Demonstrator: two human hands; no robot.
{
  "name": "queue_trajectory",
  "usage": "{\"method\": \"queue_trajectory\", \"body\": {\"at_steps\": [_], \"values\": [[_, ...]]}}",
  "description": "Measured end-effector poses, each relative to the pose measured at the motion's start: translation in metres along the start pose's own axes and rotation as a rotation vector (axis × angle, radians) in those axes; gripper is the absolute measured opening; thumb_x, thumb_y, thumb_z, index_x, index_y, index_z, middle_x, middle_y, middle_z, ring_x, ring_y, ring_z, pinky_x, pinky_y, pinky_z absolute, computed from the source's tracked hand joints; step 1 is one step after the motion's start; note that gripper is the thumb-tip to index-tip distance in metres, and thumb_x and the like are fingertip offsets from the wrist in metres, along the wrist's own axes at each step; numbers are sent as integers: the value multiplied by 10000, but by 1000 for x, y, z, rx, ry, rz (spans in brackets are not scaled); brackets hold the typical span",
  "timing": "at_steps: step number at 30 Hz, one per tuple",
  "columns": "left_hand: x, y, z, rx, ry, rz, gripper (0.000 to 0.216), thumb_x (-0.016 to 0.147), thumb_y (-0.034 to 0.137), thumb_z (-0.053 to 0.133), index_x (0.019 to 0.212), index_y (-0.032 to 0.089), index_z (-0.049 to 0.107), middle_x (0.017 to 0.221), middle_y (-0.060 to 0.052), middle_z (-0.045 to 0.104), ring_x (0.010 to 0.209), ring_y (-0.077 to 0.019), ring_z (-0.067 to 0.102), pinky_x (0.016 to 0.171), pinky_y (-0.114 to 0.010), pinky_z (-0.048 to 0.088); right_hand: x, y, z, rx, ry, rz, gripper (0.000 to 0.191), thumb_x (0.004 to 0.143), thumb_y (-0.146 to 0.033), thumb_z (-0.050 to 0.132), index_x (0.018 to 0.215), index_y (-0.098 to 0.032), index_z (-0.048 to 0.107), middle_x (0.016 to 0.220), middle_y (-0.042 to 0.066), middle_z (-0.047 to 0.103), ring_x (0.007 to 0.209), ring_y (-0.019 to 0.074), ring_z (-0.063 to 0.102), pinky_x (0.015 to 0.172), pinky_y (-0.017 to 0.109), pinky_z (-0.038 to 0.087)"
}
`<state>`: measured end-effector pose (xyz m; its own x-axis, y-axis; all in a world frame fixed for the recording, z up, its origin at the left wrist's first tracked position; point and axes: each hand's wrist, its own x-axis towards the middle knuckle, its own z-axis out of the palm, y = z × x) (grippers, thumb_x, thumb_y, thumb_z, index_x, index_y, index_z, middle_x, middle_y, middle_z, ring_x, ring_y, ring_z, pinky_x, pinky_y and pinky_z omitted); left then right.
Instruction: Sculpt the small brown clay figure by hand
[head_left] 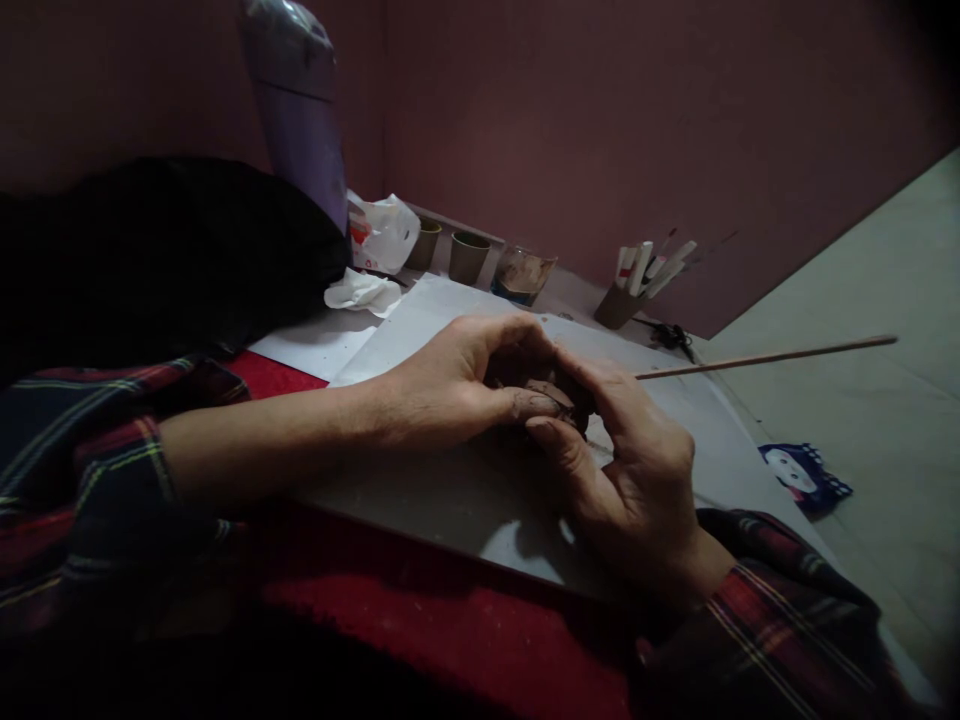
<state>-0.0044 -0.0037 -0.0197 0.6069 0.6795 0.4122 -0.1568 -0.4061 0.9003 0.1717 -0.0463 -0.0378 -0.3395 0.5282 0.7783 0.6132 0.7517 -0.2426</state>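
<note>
My left hand point(457, 380) is curled around a small brown lump of clay point(551, 392), thumb pressed on its near side. My right hand point(626, 460) pinches the same lump from the right with thumb and fingers, and also grips a long thin wooden stick point(765, 357) that juts out to the right. Both hands rest over a grey-white board point(465, 500) lying on a red cloth point(465, 620). Most of the clay is hidden by the fingers. Both sleeves are red-and-dark plaid.
Along the far wall stand two small cups point(469, 256), a clear container point(523, 274), a holder with tools point(637, 285), a white plastic bag point(382, 232), crumpled tissue point(364, 292) and a purple bottle point(300, 110). Dark fabric point(150, 250) is piled left. A doll-face sticker point(802, 477) lies right.
</note>
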Motion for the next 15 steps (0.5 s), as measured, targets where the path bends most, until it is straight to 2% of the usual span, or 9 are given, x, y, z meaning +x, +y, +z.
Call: {"method": "queue_trajectory", "body": {"at_steps": [10,15], "values": [[0,0,-1,87,-17,5,197,795,229,686,931,125,590,932,-83,679,889,-208,653,802,-355,529,-1,0,0,-21,-13,-6,404,883,-375,599,1242,-194,555,1126,134,682,1049,280,660,859,451,574],[1,-1,-2,117,-30,35,183,785,233,699,902,145,589,920,-64,675,882,-197,649,774,-316,530,0,-1,0,-30,-19,-13,423,872,-345,621,1234,-133,561,1112,162,682,1043,278,663,854,429,575]]}}
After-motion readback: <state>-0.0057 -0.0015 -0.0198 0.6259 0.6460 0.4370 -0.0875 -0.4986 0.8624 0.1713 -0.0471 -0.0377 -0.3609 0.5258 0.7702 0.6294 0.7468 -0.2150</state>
